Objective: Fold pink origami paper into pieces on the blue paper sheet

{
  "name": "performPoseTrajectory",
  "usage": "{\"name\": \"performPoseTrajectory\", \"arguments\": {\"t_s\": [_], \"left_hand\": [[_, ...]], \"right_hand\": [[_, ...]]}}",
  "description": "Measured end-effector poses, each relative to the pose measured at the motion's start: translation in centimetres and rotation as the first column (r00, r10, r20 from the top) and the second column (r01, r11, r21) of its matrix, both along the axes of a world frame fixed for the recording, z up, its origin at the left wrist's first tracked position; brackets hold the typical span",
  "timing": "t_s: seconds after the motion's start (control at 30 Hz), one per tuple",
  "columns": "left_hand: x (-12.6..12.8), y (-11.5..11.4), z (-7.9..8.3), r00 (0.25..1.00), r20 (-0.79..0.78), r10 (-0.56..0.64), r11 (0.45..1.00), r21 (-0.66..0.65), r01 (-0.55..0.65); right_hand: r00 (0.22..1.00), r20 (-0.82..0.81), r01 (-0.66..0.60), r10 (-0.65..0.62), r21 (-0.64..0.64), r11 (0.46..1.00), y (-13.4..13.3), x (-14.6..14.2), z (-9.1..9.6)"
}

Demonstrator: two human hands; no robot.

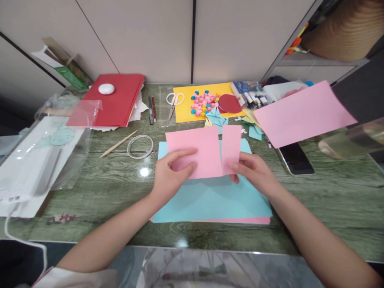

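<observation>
My left hand (177, 172) is closed on a pink sheet of paper (201, 148), thumb and forefinger lying over its left part. Between the thumb and fingers of my right hand (253, 170) is a narrow pink paper strip (231, 144), upright beside the sheet's right edge. A thin gap shows between the two pink pieces at the top; near the bottom they come close, and I cannot tell whether they touch. Both are above a stack of paper topped by a light blue sheet (216, 204), with a pink edge showing underneath.
Behind lie white-handled scissors (172, 105), small coloured paper pieces (204, 104) on a yellow sheet (183, 112), and a red folder (117, 104). A tape roll (140, 157) and wooden stick (118, 144) are left. Another pink sheet (306, 114) overlaps a phone (297, 159) on the right.
</observation>
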State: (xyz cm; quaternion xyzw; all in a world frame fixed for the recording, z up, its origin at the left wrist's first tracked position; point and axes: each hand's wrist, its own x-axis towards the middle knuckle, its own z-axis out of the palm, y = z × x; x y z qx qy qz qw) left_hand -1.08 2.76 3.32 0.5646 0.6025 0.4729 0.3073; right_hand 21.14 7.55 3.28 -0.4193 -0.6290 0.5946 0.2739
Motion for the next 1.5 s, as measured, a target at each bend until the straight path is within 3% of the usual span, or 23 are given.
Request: {"name": "performPoseTrajectory", "arguments": {"t_s": [0.13, 0.6, 1.5], "left_hand": [[-0.15, 0.13, -0.15, 1.0, -0.003, 0.006, 1.0, 0.009, -0.006], [-0.08, 0.32, 0.18, 0.997, -0.043, -0.063, 0.997, -0.037, 0.062], [-0.31, 0.39, 0.34, 1.0, -0.015, -0.01, 1.0, 0.0, 0.01]], "right_hand": [[0.996, -0.053, -0.071, 0.066, -0.081, 0.994, 0.31, 0.11, -0.07], [0.997, 0.049, 0.06, -0.062, 0.049, 0.997, 0.51, 0.1, 0.27], [0.996, 0.034, 0.075, -0.077, 0.037, 0.996, 0.94, 0.72, -0.5]]}}
